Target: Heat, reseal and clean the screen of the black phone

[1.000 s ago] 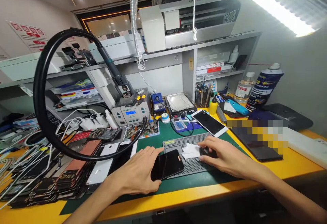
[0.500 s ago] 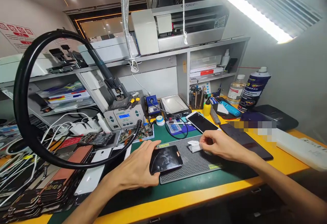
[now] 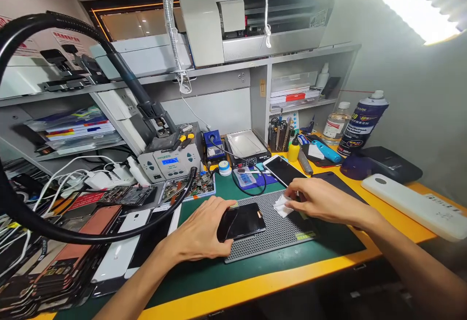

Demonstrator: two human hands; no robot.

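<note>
A black smartphone (image 3: 242, 221) lies screen up on a grey perforated mat (image 3: 251, 248). My left hand (image 3: 204, 230) grips its left end, thumb on the near edge and fingers on the far edge. Just right of the phone, my right hand (image 3: 314, 198) pinches a crumpled white wipe (image 3: 282, 206) above the mat, apart from the phone. The screen looks dark and glossy. Behind my right hand a white-framed phone (image 3: 284, 171) lies flat, partly covered by the fingers.
A hot-air station (image 3: 170, 159) with a looping black hose (image 3: 109, 237) stands at the left. Stacked phone parts (image 3: 69, 271) fill the left side. At the right are a spray can (image 3: 363, 123), a clear bottle (image 3: 335, 123) and a long white device (image 3: 412, 205).
The hazy smudges on the phone's screen have gone, leaving it plain black. My right hand has turned slightly with the wipe. The whole view has shifted a little.
</note>
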